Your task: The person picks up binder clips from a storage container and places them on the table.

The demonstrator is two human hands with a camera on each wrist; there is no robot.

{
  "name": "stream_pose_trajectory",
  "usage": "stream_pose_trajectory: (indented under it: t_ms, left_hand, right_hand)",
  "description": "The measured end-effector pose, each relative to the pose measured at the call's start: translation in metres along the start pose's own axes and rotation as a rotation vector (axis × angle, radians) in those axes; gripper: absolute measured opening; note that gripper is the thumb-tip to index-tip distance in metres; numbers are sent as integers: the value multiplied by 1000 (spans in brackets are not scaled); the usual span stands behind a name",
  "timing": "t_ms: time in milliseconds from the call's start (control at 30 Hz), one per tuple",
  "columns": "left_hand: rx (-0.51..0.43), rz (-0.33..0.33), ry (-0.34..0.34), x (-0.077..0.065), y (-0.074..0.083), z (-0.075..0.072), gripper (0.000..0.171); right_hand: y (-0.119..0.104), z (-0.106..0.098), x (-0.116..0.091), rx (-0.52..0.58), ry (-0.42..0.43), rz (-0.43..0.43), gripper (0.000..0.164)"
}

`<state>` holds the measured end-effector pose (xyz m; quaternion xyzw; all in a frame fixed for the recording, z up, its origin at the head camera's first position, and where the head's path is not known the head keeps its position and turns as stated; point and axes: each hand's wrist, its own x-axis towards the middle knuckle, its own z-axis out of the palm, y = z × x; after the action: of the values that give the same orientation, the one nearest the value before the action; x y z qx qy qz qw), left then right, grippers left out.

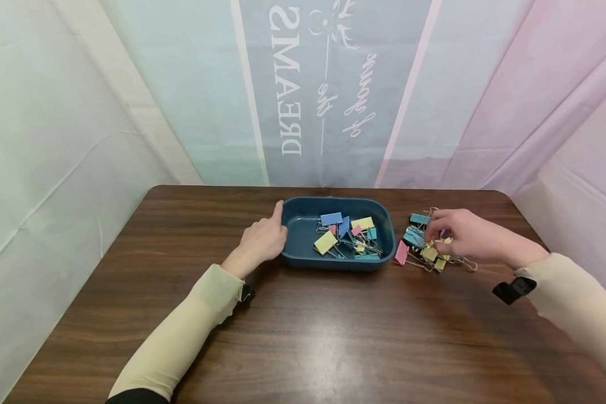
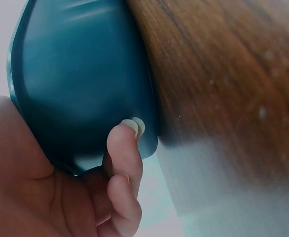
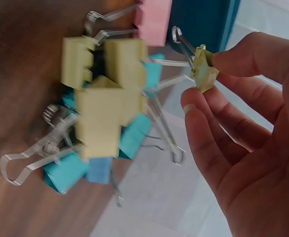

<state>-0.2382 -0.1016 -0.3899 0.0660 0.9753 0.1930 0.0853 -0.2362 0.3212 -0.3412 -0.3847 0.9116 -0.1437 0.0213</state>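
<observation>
My left hand (image 1: 264,237) holds the left end of a dark blue plastic tray (image 1: 303,262). In the left wrist view its curled fingers (image 2: 125,153) lie against the tray's outer wall; part of the thumb is hidden. Inside the tray lie several binder clips, among them a yellow one (image 1: 325,242) and a blue one (image 1: 331,219). Right of the tray, my right hand (image 1: 467,235) pinches a small yellow binder clip (image 3: 203,69) between thumb and fingertips. Beneath and beside it is a heap of binder clips, with yellow (image 3: 100,118), teal (image 3: 65,173) and pink (image 3: 154,22) ones.
The brown wooden table (image 1: 313,336) runs to a back edge just behind the tray. A printed cloth (image 1: 333,112) hangs behind it, with pale cloth at both sides. Black bands (image 1: 515,289) sit at the wrists.
</observation>
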Motion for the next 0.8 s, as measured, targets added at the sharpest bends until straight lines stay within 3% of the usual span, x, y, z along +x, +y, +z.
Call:
stream_pose_trajectory:
  t_ms: [400,800]
  left_hand:
    - [1,-8,8,2,0,1,66]
    - [8,-17,-7,2,1,0,66]
  right_hand:
    - [-1,28,-6,11,-77,51,25]
    - [0,19,-3,19,-27,72,19]
